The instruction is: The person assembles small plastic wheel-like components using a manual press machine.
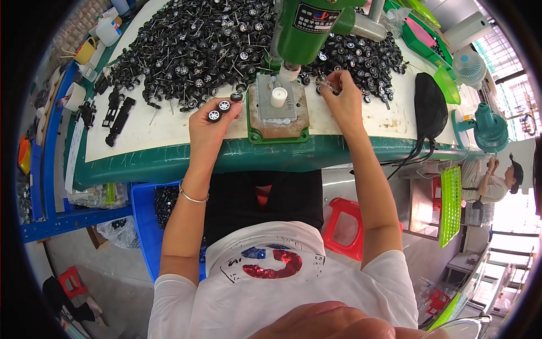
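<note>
Several small black toy wheels (224,106) with silver spoked hubs sit in my left hand (206,129), whose fingers are closed around them, left of the press base. On the other side of the press, my right hand (345,103) is closed in a pinch at the pile's near edge. What its fingertips hold is too small to make out. Between my hands stands a green bench press (307,31). Under its ram, a white round fixture (278,97) rises from a grey metal plate (268,112).
A large heap of black wheels and axles (197,51) spreads behind the press. Black toy chassis parts (120,121) lie at the left. A black cap-like cloth item (430,107) and a green fan (489,129) are at the right. Below, a red stool (343,226) and blue crate (145,226) flank me.
</note>
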The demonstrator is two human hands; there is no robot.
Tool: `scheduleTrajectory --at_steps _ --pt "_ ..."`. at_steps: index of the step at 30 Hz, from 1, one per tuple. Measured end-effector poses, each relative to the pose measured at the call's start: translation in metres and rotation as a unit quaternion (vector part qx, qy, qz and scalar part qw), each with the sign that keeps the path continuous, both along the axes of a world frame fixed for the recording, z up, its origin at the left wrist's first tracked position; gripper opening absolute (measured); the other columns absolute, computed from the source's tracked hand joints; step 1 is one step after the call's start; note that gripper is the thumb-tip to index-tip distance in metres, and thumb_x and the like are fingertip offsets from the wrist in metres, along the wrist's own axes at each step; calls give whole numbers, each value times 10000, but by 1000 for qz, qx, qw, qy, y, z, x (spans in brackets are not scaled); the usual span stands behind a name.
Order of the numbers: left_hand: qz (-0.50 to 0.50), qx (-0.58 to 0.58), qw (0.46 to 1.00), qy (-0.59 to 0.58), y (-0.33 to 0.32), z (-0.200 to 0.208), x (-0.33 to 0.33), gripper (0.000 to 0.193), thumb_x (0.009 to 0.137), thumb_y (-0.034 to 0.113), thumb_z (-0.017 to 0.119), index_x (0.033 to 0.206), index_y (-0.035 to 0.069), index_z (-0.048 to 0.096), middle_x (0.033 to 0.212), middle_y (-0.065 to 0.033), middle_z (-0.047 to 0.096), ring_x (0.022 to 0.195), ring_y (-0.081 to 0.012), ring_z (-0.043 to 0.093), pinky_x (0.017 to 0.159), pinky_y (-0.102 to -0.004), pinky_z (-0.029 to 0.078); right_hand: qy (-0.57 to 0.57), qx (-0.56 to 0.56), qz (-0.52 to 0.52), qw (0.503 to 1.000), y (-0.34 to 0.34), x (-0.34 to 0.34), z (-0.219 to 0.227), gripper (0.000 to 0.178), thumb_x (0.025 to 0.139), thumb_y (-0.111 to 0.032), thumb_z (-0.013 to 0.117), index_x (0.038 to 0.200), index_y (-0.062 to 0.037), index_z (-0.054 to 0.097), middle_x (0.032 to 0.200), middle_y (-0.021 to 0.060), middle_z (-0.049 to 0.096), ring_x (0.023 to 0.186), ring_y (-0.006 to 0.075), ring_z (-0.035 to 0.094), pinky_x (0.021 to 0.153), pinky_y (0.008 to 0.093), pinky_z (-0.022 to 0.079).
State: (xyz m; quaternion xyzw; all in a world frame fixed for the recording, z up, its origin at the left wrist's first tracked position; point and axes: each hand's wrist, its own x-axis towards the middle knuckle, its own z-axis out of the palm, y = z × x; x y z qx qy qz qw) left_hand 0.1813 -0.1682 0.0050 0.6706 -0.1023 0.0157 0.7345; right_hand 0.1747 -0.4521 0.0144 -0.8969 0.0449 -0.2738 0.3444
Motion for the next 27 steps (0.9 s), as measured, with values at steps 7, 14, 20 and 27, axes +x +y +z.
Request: scheduleTrajectory --at_steps 7,14,20,27 --pt "2 2 1000 0 1 0 0 140 846 128 716 944 29 706 781 7 674 621 -8 527 497 -161 317 120 -126 -19 985 12 -1 3 314 798 -212 636 1069 -70 566 1000 111 654 867 314 634 727 427 483" --pt "27 -19 999 32 2 7 -5 102 843 74 720 904 -4 693 793 8 648 713 -48 575 662 -186 456 145 -104 -11 984 11 5 4 279 797 -193 628 1039 -64 585 896 137 663 846 337 633 725 433 481" --pt "-1 -15 1000 -3 3 -1 -2 117 839 92 725 901 -4 699 740 37 633 668 -11 530 592 -172 405 10 52 33 998 7 1 0 193 863 -121 628 1007 5 608 879 127 661 797 209 642 721 318 494" --pt "10 -57 998 34 10 6 -1 131 832 107 733 917 10 708 735 41 638 634 2 512 559 -162 384 216 220 205 929 68 -63 71 127 906 -134 601 989 -38 604 778 -7 569 645 44 470 579 210 378"
